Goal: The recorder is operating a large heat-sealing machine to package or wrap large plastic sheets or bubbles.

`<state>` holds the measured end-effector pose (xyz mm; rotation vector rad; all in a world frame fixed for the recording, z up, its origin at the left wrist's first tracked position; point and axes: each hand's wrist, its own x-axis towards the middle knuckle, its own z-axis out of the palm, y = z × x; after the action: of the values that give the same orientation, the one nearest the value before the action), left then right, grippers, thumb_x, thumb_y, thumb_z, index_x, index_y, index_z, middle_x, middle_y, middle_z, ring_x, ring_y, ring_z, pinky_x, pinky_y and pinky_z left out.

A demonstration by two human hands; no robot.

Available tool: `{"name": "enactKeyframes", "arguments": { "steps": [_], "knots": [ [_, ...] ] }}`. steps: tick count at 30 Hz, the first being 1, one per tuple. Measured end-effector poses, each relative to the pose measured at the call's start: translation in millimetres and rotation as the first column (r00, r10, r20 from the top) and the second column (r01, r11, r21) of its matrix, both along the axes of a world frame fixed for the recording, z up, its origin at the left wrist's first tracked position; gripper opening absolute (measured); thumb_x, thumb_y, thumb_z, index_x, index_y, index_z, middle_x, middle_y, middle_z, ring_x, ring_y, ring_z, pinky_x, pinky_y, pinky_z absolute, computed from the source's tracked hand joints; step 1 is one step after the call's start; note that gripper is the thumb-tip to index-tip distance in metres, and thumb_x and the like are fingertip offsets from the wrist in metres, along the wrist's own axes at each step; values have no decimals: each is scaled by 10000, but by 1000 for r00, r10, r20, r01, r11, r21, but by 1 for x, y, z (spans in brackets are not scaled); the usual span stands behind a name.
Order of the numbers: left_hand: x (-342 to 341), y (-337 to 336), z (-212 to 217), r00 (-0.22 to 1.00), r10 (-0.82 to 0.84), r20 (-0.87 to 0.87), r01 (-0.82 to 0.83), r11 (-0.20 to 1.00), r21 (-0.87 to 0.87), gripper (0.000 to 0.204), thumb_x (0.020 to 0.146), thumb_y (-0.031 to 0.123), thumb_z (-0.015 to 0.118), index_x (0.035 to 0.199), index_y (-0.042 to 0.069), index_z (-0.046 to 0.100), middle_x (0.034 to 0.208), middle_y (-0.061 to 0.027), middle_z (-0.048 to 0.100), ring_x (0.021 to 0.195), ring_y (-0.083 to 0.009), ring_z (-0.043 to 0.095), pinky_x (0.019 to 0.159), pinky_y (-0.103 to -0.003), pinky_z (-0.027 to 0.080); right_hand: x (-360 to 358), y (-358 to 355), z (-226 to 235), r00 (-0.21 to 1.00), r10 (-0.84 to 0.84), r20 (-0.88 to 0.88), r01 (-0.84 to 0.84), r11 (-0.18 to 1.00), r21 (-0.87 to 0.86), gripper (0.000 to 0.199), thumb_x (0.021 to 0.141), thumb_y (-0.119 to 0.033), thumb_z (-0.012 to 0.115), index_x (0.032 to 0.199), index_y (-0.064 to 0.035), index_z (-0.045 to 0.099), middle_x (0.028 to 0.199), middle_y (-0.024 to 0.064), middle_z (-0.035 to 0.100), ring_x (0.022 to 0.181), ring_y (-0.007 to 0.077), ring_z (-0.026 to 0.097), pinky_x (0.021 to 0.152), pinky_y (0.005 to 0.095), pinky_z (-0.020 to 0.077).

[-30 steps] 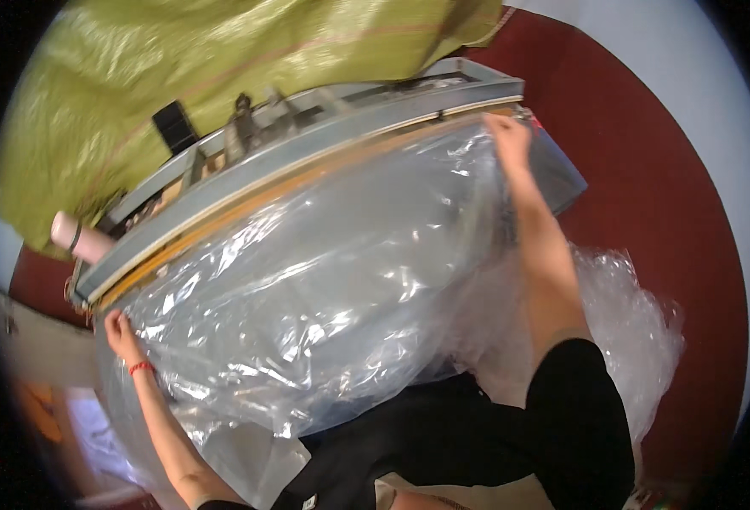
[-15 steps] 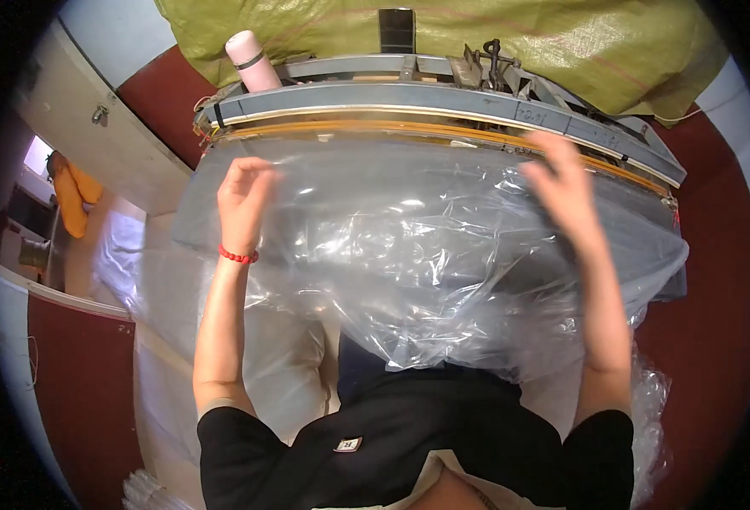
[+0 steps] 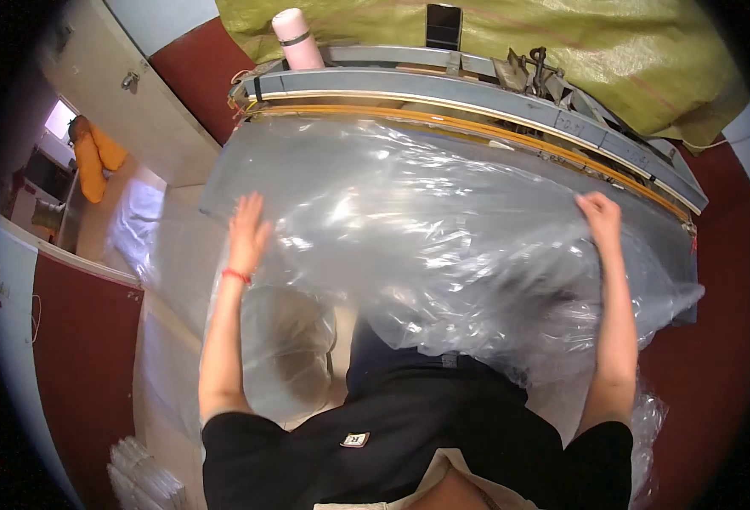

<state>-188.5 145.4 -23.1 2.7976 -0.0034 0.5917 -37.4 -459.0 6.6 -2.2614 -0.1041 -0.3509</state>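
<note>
A large sheet of clear, crinkled plastic film (image 3: 426, 246) lies across a grey worktop (image 3: 260, 153) and hangs over its near edge toward my lap. My right hand (image 3: 601, 219) pinches the film near its far right part, fingers closed together. On the left, my left hand (image 3: 250, 234) is flat and open, fingers stretched, resting at or just over the film's left part; contact is hard to tell. A red bead bracelet (image 3: 237, 276) circles that wrist. Beyond the film runs a long grey metal bar (image 3: 443, 95) with an orange strip (image 3: 375, 112) along it.
A pink cylinder (image 3: 297, 41) with a dark band stands behind the bar's left end. Metal clamp-like parts (image 3: 538, 72) sit behind its right side. Green-yellow woven sheeting (image 3: 613, 51) covers the back. A door (image 3: 128, 93) is at left; bundled clear plastic (image 3: 141, 476) lies lower left.
My right hand has come down and closed on the film. My left hand has lowered and opened flat. The film's far edge has shifted and spread, and the view has turned slightly.
</note>
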Motion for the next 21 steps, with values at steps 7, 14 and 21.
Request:
{"name": "enactKeyframes", "arguments": {
  "steps": [7,14,21],
  "knots": [
    [-84,-106,-18,940,-186,-286,47,901,-432,412,790,121,478,1189,25,446,1229,-171,433,1194,-299,353,966,-372,301,-55,-135,-12,980,-181,80,186,981,-57,167,749,-150,636,710,4,584,562,-56,444,543,29,361,489,192,306],
    [-45,-202,63,748,-632,-205,632,772,-73,832,581,527,659,1209,51,392,1305,-167,317,1207,-343,287,982,-529,169,-68,-144,-10,960,-265,92,268,963,-22,165,765,-144,623,711,3,569,574,-73,398,547,20,319,485,181,263],
    [13,-209,77,863,-381,331,462,861,-214,152,714,-65,503,839,6,551,801,-102,573,726,-196,569,634,-285,455,-67,-146,-12,961,-259,96,261,965,-11,164,754,-139,628,724,9,562,570,-42,425,554,43,350,501,197,307]
  ]
}}
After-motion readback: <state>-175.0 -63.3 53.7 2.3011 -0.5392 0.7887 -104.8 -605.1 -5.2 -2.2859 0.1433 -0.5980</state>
